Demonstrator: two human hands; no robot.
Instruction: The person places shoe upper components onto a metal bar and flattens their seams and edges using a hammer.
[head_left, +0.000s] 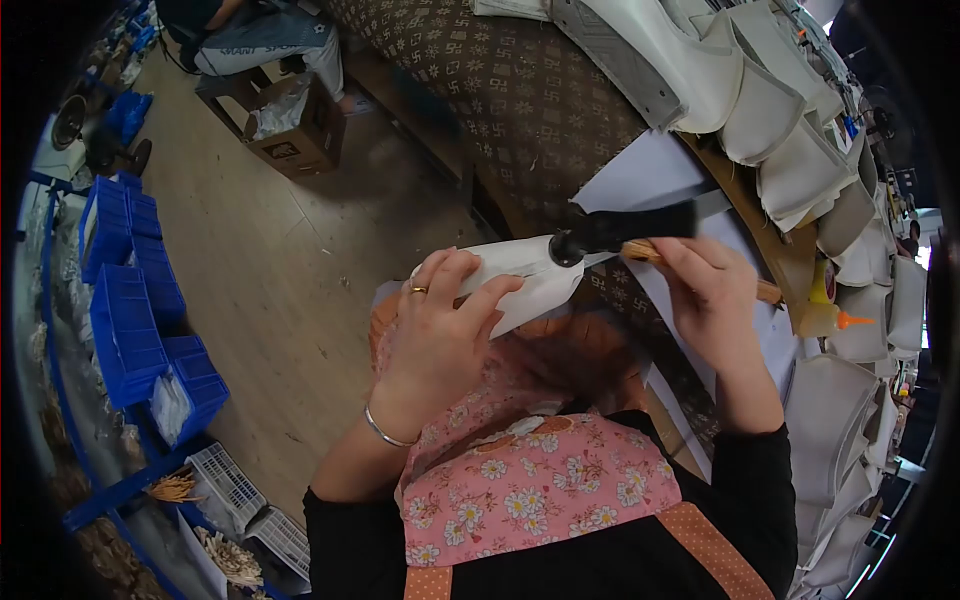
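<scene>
A white curved piece [520, 275] lies across my lap, and my left hand [440, 315] is wrapped over its left part, fingers bent on top. In my right hand [705, 290] is the wooden handle of a hammer [630, 228]. The hammer's black head reaches left, and its round face is at the white piece's right end. Whether the two touch, I cannot tell. White sheets [640, 180] lie on the patterned cloth just beyond my right hand.
Stacked white curved pieces [790, 120] line the right side. A bottle with an orange nozzle [822, 320] stands near them. Blue bins [128, 335] are at left. At the top left, a person [270, 45] sits by a cardboard box [295, 135].
</scene>
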